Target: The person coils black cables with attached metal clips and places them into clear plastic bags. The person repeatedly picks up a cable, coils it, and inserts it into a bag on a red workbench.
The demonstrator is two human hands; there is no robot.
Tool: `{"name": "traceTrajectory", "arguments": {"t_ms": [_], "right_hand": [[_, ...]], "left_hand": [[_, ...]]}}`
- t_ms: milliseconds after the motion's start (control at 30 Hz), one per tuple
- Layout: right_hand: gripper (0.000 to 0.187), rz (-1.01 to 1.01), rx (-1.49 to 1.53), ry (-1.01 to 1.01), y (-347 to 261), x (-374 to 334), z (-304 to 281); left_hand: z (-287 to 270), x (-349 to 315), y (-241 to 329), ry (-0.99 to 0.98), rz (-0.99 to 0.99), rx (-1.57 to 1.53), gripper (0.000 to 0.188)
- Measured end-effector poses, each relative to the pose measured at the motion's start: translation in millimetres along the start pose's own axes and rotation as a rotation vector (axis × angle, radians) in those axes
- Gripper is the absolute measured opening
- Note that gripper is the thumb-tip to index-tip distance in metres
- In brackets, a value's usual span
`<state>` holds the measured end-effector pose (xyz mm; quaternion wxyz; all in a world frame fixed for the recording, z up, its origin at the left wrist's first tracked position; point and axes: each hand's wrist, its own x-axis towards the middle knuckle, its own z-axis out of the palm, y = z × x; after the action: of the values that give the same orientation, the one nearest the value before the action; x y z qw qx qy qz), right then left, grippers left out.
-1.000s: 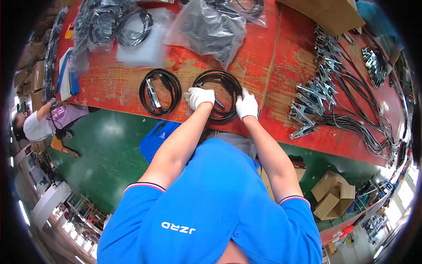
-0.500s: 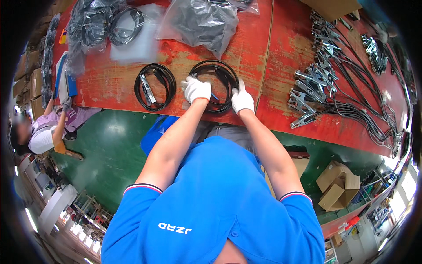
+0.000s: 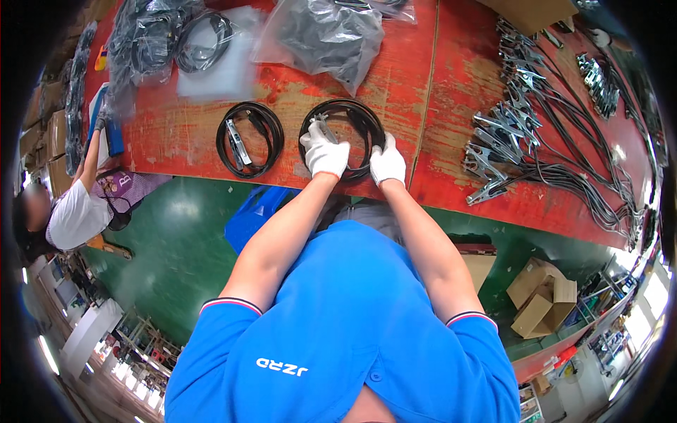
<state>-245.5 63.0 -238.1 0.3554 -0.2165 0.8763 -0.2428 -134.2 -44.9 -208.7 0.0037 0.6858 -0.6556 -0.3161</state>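
Observation:
A coil of black cable [image 3: 347, 104] lies on the red worktable in front of me. My left hand [image 3: 327, 155], in a white glove, is inside its left half with the fingers closed on a silver metal clamp [image 3: 324, 124], partly hidden by the glove. My right hand [image 3: 388, 162], gloved too, grips the right side of the coil, thumb over the cable. To the left lies a second black cable coil [image 3: 276, 148] with a silver clamp [image 3: 238, 144] resting inside it.
Silver clamps [image 3: 504, 134] with dark cables are heaped at the right of the worktable [image 3: 317, 81]. Plastic-bagged coils [image 3: 204, 42] and a grey plastic bag [image 3: 328, 42] lie at the far side. A person [image 3: 77, 211] works at the left end. An open carton [image 3: 543, 299] stands on the floor.
My left hand has shifted slightly right and inward over the coil, and a silver clamp now shows at its fingers. The person at the left has reached farther along the table.

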Motion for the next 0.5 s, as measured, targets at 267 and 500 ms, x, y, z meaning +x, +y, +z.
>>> {"name": "traceTrajectory", "arguments": {"t_ms": [267, 500], "right_hand": [[0.062, -0.009, -0.041, 0.029, 1.2, -9.7, 2.0], [0.069, 0.028, -0.134, -0.037, -9.2, -10.5, -4.3]], "left_hand": [[-8.5, 3.4, -22.2, 0.056, 0.406, 0.296, 0.075], [22.8, 25.6, -54.0, 0.095, 0.547, 0.399, 0.076]]}}
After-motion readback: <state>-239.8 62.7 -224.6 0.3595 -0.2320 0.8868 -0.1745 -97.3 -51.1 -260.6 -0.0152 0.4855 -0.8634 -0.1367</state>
